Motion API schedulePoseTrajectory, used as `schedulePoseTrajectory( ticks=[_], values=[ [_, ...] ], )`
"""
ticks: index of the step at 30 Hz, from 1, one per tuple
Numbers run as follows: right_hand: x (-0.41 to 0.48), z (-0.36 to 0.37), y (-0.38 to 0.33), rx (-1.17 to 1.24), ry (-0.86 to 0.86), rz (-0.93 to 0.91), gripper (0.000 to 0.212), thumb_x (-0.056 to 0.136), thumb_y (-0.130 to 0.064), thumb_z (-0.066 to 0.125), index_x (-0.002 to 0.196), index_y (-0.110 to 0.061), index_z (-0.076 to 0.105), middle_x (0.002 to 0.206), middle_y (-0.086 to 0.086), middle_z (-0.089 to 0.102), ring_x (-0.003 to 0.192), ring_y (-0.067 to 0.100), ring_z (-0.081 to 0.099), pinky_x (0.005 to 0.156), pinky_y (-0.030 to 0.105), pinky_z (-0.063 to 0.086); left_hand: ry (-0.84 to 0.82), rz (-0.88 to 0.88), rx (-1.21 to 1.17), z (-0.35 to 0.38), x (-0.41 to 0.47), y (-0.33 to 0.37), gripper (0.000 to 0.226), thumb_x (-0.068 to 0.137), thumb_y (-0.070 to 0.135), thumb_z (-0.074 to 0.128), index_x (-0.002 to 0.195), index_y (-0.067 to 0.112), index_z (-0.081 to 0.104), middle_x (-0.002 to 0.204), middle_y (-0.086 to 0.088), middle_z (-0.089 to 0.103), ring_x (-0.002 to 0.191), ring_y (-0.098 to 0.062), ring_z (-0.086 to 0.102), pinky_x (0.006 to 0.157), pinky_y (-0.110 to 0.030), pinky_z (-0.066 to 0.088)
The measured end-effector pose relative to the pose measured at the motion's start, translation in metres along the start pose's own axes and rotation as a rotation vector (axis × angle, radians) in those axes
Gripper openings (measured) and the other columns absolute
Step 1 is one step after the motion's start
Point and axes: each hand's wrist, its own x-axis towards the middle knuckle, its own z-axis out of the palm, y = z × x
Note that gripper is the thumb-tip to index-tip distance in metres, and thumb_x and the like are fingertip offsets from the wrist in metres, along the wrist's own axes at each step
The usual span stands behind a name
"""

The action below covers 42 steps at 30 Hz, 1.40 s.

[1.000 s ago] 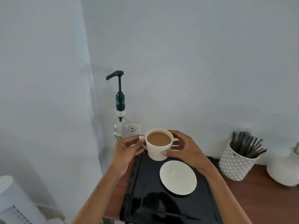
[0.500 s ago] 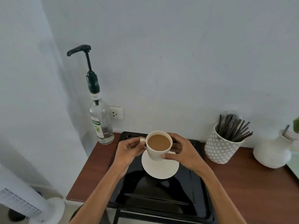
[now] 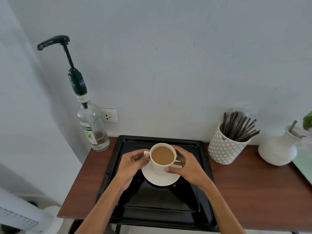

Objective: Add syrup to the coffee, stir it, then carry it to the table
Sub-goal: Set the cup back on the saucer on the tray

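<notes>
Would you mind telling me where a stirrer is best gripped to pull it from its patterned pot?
Pinch one stirrer by its free upper end, coming from above and the right; they lean rightward out of the patterned pot, their lower ends hidden inside.

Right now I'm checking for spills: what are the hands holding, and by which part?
The coffee cup: left hand pinches its handle, right hand wraps its side, over the saucer.

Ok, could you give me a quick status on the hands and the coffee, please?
Left hand on the handle, right hand round the cup. Cup full, over its saucer on the black tray. Syrup bottle rear left, path clear.
</notes>
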Motion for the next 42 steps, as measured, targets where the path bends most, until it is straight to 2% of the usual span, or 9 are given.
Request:
schedulePoseTrajectory(
  ticks=[3, 7, 17, 24, 28, 32, 35, 38, 42],
  values=[
    [0.001, 0.001, 0.003, -0.014, 0.002, 0.025, 0.078, 0.067, -0.021, 0.097, 0.134, -0.037, 0.06, 0.128, -0.017, 0.07, 0.119, 0.007, 0.067, 0.103, 0.033, 0.056, -0.008, -0.024, -0.002, -0.003, 0.005, -0.004, 0.015, 0.089, 0.012, 0.077, 0.1, 0.017, 0.085, 0.106, -0.009, 0.083, 0.107, -0.023, 0.077, 0.092, -0.027, 0.063],
    [0.002, 0.003, 0.004, -0.019, 0.014, 0.06, 0.08, 0.067, -0.02, 0.097, 0.137, -0.033, 0.059, 0.129, -0.016, 0.07, 0.121, 0.009, 0.066, 0.107, 0.037, 0.054, -0.007, -0.058, 0.005, -0.006, 0.011, -0.008, 0.016, 0.09, 0.01, 0.076, 0.102, 0.014, 0.084, 0.108, -0.012, 0.083, 0.112, -0.032, 0.074, 0.103, -0.043, 0.057],
    [0.001, 0.0, 0.003, -0.01, -0.002, 0.105, 0.083, 0.066, -0.027, 0.096, 0.137, -0.04, 0.057, 0.132, -0.016, 0.068, 0.123, 0.011, 0.065, 0.109, 0.044, 0.052, -0.039, -0.072, 0.056, -0.01, 0.019, -0.017, 0.018, 0.091, 0.014, 0.077, 0.108, 0.015, 0.083, 0.111, -0.009, 0.082, 0.113, -0.029, 0.074, 0.103, -0.045, 0.057],
    [-0.003, -0.008, 0.0, -0.056, -0.021, 0.116, 0.082, 0.068, -0.032, 0.094, 0.139, -0.04, 0.055, 0.13, -0.015, 0.068, 0.117, 0.008, 0.067, 0.101, 0.035, 0.057, -0.094, -0.07, 0.133, -0.013, 0.021, -0.009, 0.017, 0.092, 0.016, 0.077, 0.108, 0.021, 0.083, 0.11, -0.005, 0.083, 0.112, -0.026, 0.074, 0.102, -0.044, 0.056],
    [-0.008, -0.026, -0.008, -0.097, 0.004, 0.135, 0.068, 0.079, -0.024, 0.089, 0.138, -0.036, 0.057, 0.123, -0.009, 0.068, 0.106, 0.008, 0.071, 0.094, 0.028, 0.059, -0.112, -0.059, 0.15, -0.014, 0.021, -0.005, 0.018, 0.094, 0.014, 0.075, 0.108, 0.023, 0.082, 0.11, -0.003, 0.083, 0.11, -0.023, 0.075, 0.1, -0.04, 0.057],
    [-0.019, -0.068, -0.027, -0.164, 0.185, 0.124, 0.039, 0.088, -0.024, 0.081, 0.124, -0.034, 0.067, 0.098, -0.008, 0.076, 0.082, 0.004, 0.074, 0.073, 0.014, 0.056, -0.134, -0.048, 0.153, -0.016, 0.022, -0.003, 0.02, 0.094, 0.011, 0.074, 0.105, 0.025, 0.084, 0.108, -0.003, 0.083, 0.108, -0.019, 0.076, 0.099, -0.038, 0.058],
    [-0.029, -0.107, -0.04, -0.216, 0.417, 0.087, 0.021, 0.093, -0.018, 0.074, 0.11, -0.03, 0.074, 0.082, -0.001, 0.075, 0.065, 0.007, 0.074, 0.06, 0.019, 0.054, -0.135, -0.064, 0.142, -0.015, 0.024, -0.003, 0.022, 0.094, 0.009, 0.074, 0.102, 0.026, 0.085, 0.108, -0.003, 0.083, 0.11, -0.017, 0.076, 0.095, -0.03, 0.061],
    [-0.037, -0.142, -0.045, -0.309, 0.685, 0.074, 0.012, 0.093, -0.02, 0.074, 0.101, -0.028, 0.076, 0.075, -0.001, 0.073, 0.058, 0.01, 0.072, 0.059, 0.022, 0.057, -0.133, -0.067, 0.131, -0.015, 0.025, -0.003, 0.023, 0.094, 0.008, 0.073, 0.101, 0.027, 0.085, 0.109, -0.003, 0.083, 0.109, -0.015, 0.076, 0.09, -0.024, 0.063],
    [-0.041, -0.175, -0.037, -0.359, 0.973, 0.11, 0.02, 0.09, -0.025, 0.075, 0.109, -0.022, 0.074, 0.077, -0.003, 0.069, 0.074, 0.024, 0.071, 0.069, 0.036, 0.054, -0.135, -0.063, 0.113, -0.015, 0.025, -0.004, 0.022, 0.094, 0.007, 0.073, 0.105, 0.023, 0.084, 0.11, -0.004, 0.083, 0.109, -0.015, 0.076, 0.089, -0.021, 0.063]
  ],
)
